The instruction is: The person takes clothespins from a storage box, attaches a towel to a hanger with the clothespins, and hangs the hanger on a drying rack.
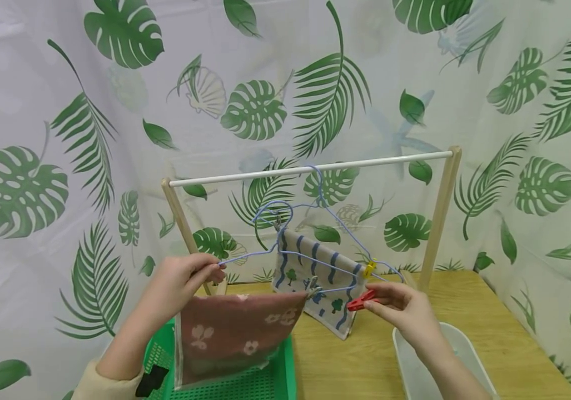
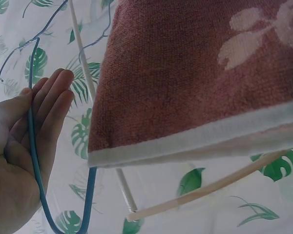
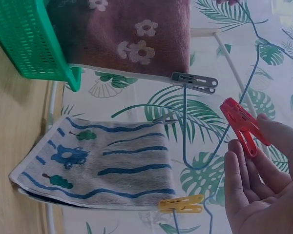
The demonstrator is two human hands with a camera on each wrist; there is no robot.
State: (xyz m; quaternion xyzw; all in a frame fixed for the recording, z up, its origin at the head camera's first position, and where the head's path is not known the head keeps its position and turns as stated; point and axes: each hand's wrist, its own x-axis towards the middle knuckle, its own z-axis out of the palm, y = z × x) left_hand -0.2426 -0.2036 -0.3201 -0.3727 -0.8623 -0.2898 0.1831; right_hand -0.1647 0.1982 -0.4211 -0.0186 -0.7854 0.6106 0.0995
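In the head view my left hand (image 1: 180, 286) pinches the left end of a blue wire hanger (image 1: 315, 259), held in front of the rack. A reddish-brown towel (image 1: 237, 336) with pale flowers hangs from its lower bar. A grey clothespin (image 3: 194, 82) grips the towel's corner near the hanger's right end. My right hand (image 1: 407, 314) holds a red clothespin (image 1: 362, 300) between thumb and fingers, just right of that hanger end and apart from the towel. Behind, a striped towel (image 3: 129, 163) hangs from a second blue hanger (image 1: 347, 225), with a yellow clothespin (image 1: 370, 269) at one corner.
A white rod (image 1: 380, 163) on wooden posts (image 1: 440, 222) carries the second hanger. Below the brown towel sits a green basket (image 1: 289, 366). To the right, a white tray (image 1: 467, 350) stands on the wooden table (image 1: 520, 344). A leaf-print curtain (image 1: 285, 50) surrounds everything.
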